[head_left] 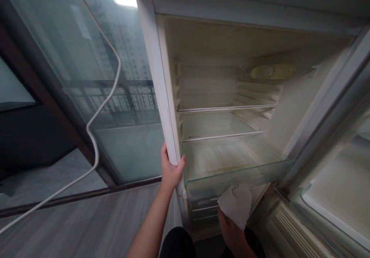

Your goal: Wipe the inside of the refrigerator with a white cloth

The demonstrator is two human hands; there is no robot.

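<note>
My left hand [172, 169] grips the left front edge of an open refrigerator [163, 96], thumb on the inner side and fingers around the outside. In my right hand [231, 229] is a pale cloth [237, 204], which partly hides the fingers. The cloth is in front of the clear drawer front [239, 179] at the bottom of the fridge compartment; whether it touches cannot be told. Above it are two glass shelves [225, 108] with nothing on them. Brownish stains show on the compartment floor [231, 167].
The fridge door [341, 188] stands open on the right, above a lower open door [286, 227] with ribbed vents. A white cable [92, 134] hangs at the left before a sliding glass door [130, 142]. Grey wood-look flooring [95, 219] lies below. My knees [177, 242] show at the bottom.
</note>
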